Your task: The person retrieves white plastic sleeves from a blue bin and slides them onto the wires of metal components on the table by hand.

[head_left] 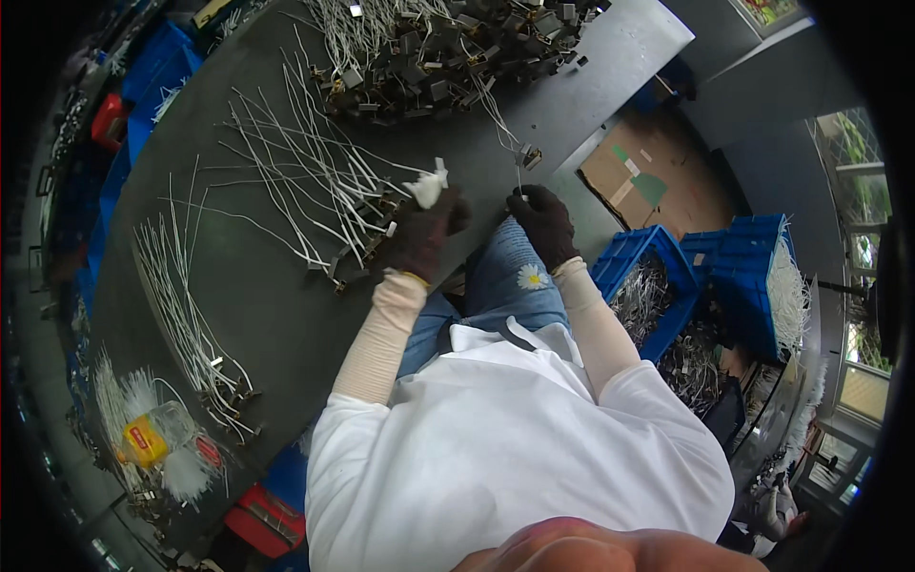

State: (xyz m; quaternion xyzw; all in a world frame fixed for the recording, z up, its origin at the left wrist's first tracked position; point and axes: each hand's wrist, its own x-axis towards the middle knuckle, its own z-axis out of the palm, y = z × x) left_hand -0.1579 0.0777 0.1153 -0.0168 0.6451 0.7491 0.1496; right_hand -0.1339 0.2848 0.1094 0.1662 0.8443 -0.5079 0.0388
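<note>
Both my hands wear dark gloves. My left hand (426, 236) is closed round a bunch of small white pieces (429, 185), whose exact kind I cannot make out. Close by that hand, several thin white wires (319, 195) with metal-and-dark parts at their ends fan out over the table. My right hand (546, 225), near the table's front edge, pinches a thin white wire (518, 176). A small dark-and-brass part (529, 155) lies just beyond its fingers, seemingly at the wire's far end.
A big heap of dark boxy parts with wires (429, 67) covers the far side of the dark table (305, 353). More wired parts (195, 324) and a clear bottle with a yellow label (157, 434) lie at left. Blue crates (672, 276) and cardboard (658, 176) are at right.
</note>
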